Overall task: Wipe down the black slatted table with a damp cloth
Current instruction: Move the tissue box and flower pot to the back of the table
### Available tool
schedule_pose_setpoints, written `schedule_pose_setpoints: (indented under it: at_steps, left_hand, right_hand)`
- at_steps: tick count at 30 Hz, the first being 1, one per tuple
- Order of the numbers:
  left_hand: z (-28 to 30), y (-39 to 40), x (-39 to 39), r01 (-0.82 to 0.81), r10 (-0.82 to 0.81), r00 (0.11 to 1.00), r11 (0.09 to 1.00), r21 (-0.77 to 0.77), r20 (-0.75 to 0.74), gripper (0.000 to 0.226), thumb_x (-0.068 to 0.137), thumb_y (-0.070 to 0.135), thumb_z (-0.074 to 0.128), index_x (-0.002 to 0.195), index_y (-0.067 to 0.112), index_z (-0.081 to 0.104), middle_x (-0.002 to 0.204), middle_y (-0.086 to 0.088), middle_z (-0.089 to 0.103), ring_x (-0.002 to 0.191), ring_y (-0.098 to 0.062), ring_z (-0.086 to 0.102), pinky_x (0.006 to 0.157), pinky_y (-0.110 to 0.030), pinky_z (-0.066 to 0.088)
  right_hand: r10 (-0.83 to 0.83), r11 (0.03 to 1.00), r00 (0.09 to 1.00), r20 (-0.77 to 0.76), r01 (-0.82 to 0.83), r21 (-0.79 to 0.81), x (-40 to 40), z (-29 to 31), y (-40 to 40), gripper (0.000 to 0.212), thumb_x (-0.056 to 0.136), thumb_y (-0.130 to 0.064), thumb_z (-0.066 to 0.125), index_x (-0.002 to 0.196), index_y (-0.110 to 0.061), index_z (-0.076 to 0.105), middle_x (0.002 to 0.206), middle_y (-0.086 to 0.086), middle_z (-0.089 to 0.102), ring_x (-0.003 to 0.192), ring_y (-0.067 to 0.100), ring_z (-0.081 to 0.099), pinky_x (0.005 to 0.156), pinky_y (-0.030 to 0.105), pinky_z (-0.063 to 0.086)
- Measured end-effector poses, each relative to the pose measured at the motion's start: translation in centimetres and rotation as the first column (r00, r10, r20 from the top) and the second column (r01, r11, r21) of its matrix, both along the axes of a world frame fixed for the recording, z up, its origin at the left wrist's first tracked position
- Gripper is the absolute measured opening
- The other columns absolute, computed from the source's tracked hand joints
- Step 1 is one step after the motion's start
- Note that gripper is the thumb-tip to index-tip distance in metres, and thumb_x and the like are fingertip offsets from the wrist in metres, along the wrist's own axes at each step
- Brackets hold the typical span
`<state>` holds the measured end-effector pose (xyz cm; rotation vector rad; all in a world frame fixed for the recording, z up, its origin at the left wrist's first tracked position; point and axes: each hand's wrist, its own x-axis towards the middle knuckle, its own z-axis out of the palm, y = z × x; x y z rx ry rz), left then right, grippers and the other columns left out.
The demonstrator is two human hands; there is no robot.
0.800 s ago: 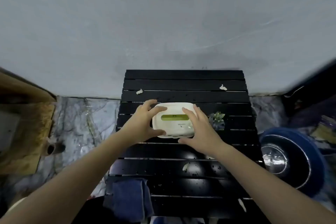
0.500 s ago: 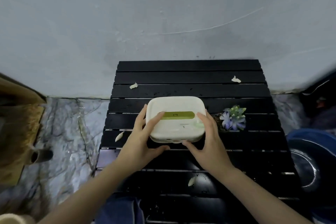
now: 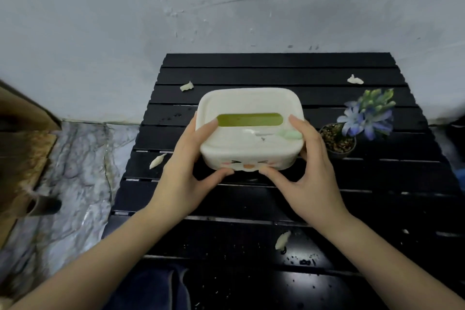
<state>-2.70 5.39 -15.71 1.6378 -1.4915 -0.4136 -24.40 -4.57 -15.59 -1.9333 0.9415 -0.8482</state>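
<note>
Both hands, left (image 3: 187,173) and right (image 3: 305,178), gripped the cream rounded tissue box (image 3: 249,131), long axis left-right, above the black slatted worktop (image 3: 276,75)

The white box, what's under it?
Black table slats show around the white box, gripped by the left hand and right hand. Directly underneath is hidden.

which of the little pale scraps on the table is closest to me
The scrap on the near slats, just inside the right forearm, beside the water droplets. The other three lie farther back: one left of the left hand, two near the wall.
</note>
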Motion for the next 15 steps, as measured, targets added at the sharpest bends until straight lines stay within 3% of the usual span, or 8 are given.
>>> schedule_pose_setpoints:
  at_steps: [2, 5, 9, 13, 15]
  left_hand:
    - [0.0, 0.1, -0.2, -0.008, 0.008, 1.0, 1.0, -0.016, -0.009, 0.083, 0.075, 0.013, 0.084, 0.145, 0.012, 0.039, 0.155, -0.008, 0.034, 0.145, -0.023, 0.034, 0.106, -0.052, 0.046]
    - [0.0, 0.2, -0.3, -0.031, 0.03, 0.999, 0.999, -0.039, -0.038, 0.083, 0.075, 0.011, 0.084, 0.145, 0.015, 0.04, 0.154, -0.005, 0.035, 0.144, -0.019, 0.036, 0.105, -0.045, 0.049]
    - [0.8, -2.6, 1.3, -0.042, 0.034, 0.996, 0.994, -0.103, -0.079, 0.082, 0.076, 0.012, 0.083, 0.145, 0.022, 0.04, 0.155, -0.001, 0.034, 0.144, -0.019, 0.036, 0.104, -0.046, 0.049]
    - [0.9, -8.1, 4.3, -0.051, 0.048, 0.999, 0.989, -0.142, -0.026, 0.084, 0.077, 0.016, 0.083, 0.146, 0.026, 0.038, 0.156, 0.002, 0.032, 0.144, -0.017, 0.034, 0.108, -0.049, 0.044]
    - [0.7, -10.7, 5.7, -0.052, 0.045, 0.997, 0.989, -0.14, -0.055, 0.085, 0.075, 0.016, 0.083, 0.146, 0.029, 0.038, 0.154, 0.005, 0.034, 0.143, -0.017, 0.036, 0.108, -0.048, 0.044]
  right_hand:
    - [0.002, 1.0, 0.999, 0.038, -0.003, 0.022, 0.1, -0.1, 0.1, 0.089, 0.077, -0.022, 0.085, 0.144, -0.046, 0.03, 0.153, -0.002, 0.035, 0.144, 0.016, 0.036, 0.11, 0.044, 0.043]
    - [0.012, 0.999, 0.998, 0.069, -0.014, 0.031, 0.4, 0.1, -0.1, 0.088, 0.078, -0.017, 0.084, 0.145, -0.042, 0.031, 0.151, -0.004, 0.037, 0.143, 0.014, 0.037, 0.111, 0.043, 0.043]
    - [-0.006, 1.0, 0.999, 0.047, 0.006, 0.006, 2.5, 1.4, -2.8, 0.09, 0.08, -0.015, 0.082, 0.146, -0.042, 0.027, 0.151, -0.006, 0.034, 0.137, 0.01, 0.041, 0.108, 0.034, 0.046]
    - [-0.092, 0.995, 0.993, 0.079, 0.096, -0.036, 6.2, 1.9, -7.2, 0.092, 0.079, -0.008, 0.081, 0.15, -0.03, 0.027, 0.15, -0.002, 0.037, 0.131, 0.007, 0.043, 0.099, 0.004, 0.037]
    - [-0.134, 0.991, 0.984, 0.115, 0.135, 0.0, 8.0, 1.7, -9.3, 0.093, 0.076, -0.006, 0.081, 0.15, -0.03, 0.029, 0.149, -0.001, 0.04, 0.129, 0.007, 0.044, 0.099, 0.007, 0.039]
